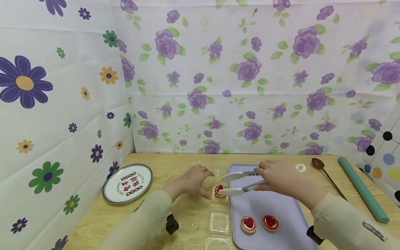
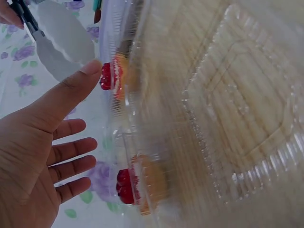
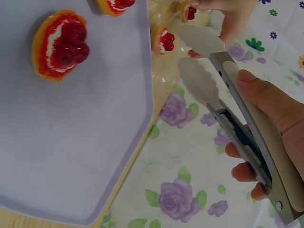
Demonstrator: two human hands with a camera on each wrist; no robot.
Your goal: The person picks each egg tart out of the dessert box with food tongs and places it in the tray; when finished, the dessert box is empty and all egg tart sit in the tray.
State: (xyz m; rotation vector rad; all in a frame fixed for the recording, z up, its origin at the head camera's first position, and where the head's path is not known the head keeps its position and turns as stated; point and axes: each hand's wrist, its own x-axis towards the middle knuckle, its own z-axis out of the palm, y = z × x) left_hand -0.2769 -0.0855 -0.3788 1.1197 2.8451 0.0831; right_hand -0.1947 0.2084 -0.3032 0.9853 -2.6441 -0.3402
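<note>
My right hand (image 1: pixel 279 177) grips a pair of metal tongs (image 3: pixel 197 80) with pale scalloped tips, spread apart. Below the tips, in the head view, a red-topped berry tart (image 1: pixel 219 191) sits in a clear plastic container (image 1: pixel 219 220). Another berry tart (image 2: pixel 151 183) is in the container, mostly hidden by my left hand in the head view. That left hand (image 1: pixel 194 181) hovers over the container, thumb spread from the fingers, holding nothing. Two more tarts, one left (image 1: pixel 248 224) and one right (image 1: pixel 270 222), lie on the lilac tray (image 1: pixel 265 203).
A white plate with a dark rim (image 1: pixel 127 184) lies at the left. To the right are a small white ring (image 1: pixel 300 168), a brown wooden spoon (image 1: pixel 318 163) and a green rolling pin (image 1: pixel 362 189). Flowered sheets (image 1: pixel 200 80) hang behind the wooden table.
</note>
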